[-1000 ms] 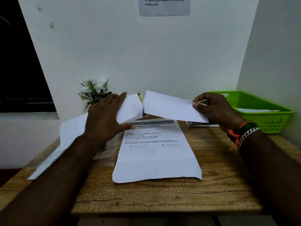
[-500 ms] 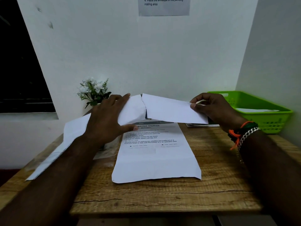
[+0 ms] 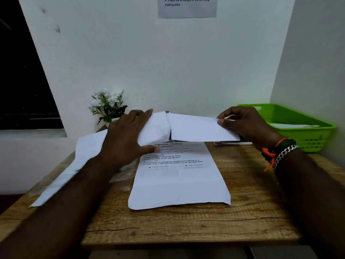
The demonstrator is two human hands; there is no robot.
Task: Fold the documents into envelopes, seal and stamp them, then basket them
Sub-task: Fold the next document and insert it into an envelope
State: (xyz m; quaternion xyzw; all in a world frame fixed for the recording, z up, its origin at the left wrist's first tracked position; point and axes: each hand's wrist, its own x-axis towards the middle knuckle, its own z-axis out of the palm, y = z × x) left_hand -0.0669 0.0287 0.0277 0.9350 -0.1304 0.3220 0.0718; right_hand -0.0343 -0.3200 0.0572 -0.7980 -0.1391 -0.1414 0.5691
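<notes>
Above the back of the wooden table, my left hand grips a white envelope; its open end faces right and the rest runs down-left under my forearm. My right hand pinches the right end of a folded white document. The document's left end meets the envelope's mouth, and I cannot tell if it is inside. A printed sheet headed "Organize Clothes" lies flat on the table below both hands. The green basket stands at the right with a white envelope in it.
A small pot of white flowers stands at the back left by the wall. More white paper lies along the table's left edge. A flat dark item sits behind my right hand. A notice hangs on the wall.
Both hands have come closer together and slightly lower. The gap between the folded document and the envelope's mouth has closed.
</notes>
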